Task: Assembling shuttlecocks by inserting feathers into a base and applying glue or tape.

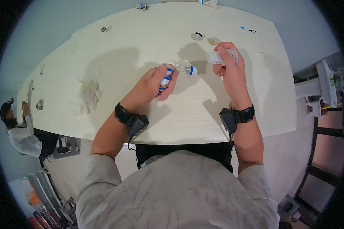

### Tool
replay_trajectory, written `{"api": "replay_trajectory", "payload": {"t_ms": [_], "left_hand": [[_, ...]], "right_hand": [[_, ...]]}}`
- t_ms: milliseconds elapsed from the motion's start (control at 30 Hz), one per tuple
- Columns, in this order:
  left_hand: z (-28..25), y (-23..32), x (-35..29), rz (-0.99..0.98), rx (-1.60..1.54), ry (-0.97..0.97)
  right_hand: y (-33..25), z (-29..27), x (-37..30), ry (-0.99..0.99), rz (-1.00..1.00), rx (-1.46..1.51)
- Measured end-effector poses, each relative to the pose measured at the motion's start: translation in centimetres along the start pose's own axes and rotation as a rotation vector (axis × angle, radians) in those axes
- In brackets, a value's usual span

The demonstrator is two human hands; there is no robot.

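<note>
My left hand is closed around several white shuttlecock heads with blue bands. Beside its fingertips, a shuttlecock with a white tip and a blue band lies on the table. Raised over the table further right, my right hand grips a white netted shuttlecock skirt between thumb and fingers. Just beyond that hand are a tan cork piece and a white rounded head with a dark band. A heap of loose pale feathers is spread left of my left hand.
The white table curves around in front of me. Small round pieces and a shuttlecock lie at its far edge. A blue bit and a dark ring lie far right. Another person sits at the left end.
</note>
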State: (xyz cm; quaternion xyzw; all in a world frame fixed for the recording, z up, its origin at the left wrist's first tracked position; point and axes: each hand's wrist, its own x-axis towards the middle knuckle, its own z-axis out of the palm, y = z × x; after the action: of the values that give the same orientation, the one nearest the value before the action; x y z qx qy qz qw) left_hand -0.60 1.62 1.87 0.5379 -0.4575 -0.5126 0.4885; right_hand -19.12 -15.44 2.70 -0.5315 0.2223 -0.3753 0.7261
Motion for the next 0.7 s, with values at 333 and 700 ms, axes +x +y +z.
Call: {"api": "replay_trajectory", "payload": {"t_ms": [333,700], "left_hand": [[-0.1,-0.5,1.4,-0.156,-0.851,0.142],[-1.4,-2.0,1.7,-0.035,-0.904,0.098]], "right_hand": [[0.6,0.7,-0.4,-0.055,0.03,-0.295],[1.1,1.0,-0.1,-0.027,0.053,-0.384]]}}
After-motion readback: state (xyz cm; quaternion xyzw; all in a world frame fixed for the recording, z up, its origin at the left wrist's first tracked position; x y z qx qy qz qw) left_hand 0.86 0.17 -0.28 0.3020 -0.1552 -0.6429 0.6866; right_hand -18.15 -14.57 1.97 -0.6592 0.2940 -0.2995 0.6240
